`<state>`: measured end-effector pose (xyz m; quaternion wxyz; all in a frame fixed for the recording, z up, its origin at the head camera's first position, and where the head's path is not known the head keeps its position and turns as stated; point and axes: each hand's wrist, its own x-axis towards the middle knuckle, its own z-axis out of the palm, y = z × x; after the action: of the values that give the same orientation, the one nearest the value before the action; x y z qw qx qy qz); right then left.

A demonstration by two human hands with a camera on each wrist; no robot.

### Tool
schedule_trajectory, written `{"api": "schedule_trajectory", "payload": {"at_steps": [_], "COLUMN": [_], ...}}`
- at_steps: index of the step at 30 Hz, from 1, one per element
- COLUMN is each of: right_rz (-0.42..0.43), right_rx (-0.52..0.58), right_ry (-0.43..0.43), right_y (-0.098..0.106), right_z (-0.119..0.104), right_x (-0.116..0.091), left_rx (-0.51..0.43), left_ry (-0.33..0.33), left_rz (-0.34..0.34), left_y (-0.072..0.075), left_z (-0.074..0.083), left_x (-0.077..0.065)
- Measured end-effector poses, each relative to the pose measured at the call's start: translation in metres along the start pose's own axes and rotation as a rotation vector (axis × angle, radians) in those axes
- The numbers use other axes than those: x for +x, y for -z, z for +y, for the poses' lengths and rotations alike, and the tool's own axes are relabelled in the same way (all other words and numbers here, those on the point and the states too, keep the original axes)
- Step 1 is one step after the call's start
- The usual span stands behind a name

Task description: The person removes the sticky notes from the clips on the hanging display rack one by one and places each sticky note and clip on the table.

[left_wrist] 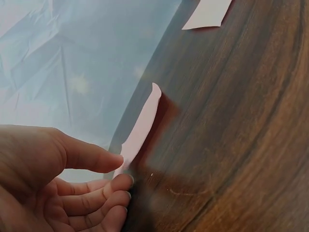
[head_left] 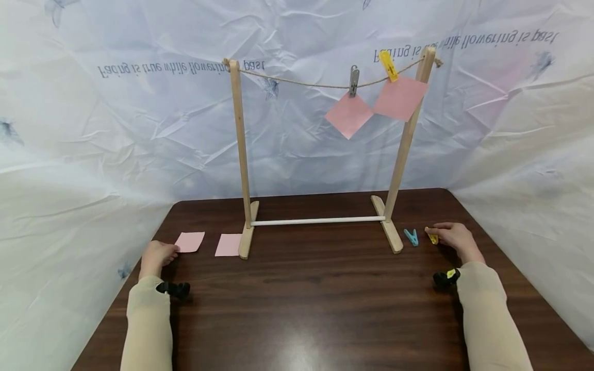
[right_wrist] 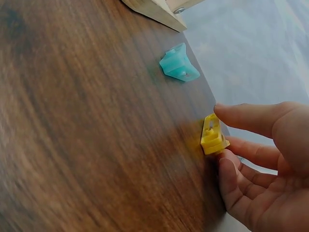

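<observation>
Between thumb and fingertips, my left hand (head_left: 158, 255) pinches the near edge of a pink paper square (head_left: 190, 241). In the left wrist view this paper (left_wrist: 142, 123) looks bent and slightly raised off the wood. A second pink paper square (head_left: 228, 245) lies to its right, beside the stand's left foot. At the table's right side, my right hand (head_left: 457, 239) holds a yellow clothespin (right_wrist: 212, 136) between thumb and fingers, low at the tabletop. A blue clothespin (right_wrist: 179, 63) lies just left of it, untouched.
A wooden stand (head_left: 240, 144) with a white crossbar (head_left: 317, 221) rises at the table's back. Its sagging rope (head_left: 297, 81) carries two pink squares, one under a grey clothespin (head_left: 354, 81), one under a yellow clothespin (head_left: 388, 65). Patterned sheeting (head_left: 185, 129) surrounds the table (head_left: 297, 288).
</observation>
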<state>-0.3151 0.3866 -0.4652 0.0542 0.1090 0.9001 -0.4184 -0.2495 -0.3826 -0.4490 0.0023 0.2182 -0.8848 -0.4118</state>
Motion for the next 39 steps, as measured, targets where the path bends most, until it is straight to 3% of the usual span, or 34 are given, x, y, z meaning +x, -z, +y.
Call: {"api": "schedule_trajectory", "payload": {"at_steps": [8,13,25,32,39], "right_rz": [-0.004,0.015,0.044,0.113,0.114], "right_rx": [0.056,0.071,0.055,0.056,0.063], "right_ry": [0.005,0.031,0.152,0.283,0.338], "right_y": [0.001,0.007,0.025,0.034,0.037], "right_z": [0.001,-0.004,-0.043,-0.07,-0.096], "right_x": [0.0,-0.003,-0.018,-0.027,-0.044], "left_rx": [0.029,0.004,-0.046,0.003,0.004], "left_ry": [-0.028,-0.088,-0.233,-0.358,-0.462], "left_rz": [-0.013,-0.023,-0.056,-0.069,-0.132], "left_y": [0.001,0.0,-0.015,-0.029,-0.043], "left_z": [0.0,0.014,0.081,0.127,0.16], "left_x": [0.001,-0.002,-0.002,-0.014,-0.031]}}
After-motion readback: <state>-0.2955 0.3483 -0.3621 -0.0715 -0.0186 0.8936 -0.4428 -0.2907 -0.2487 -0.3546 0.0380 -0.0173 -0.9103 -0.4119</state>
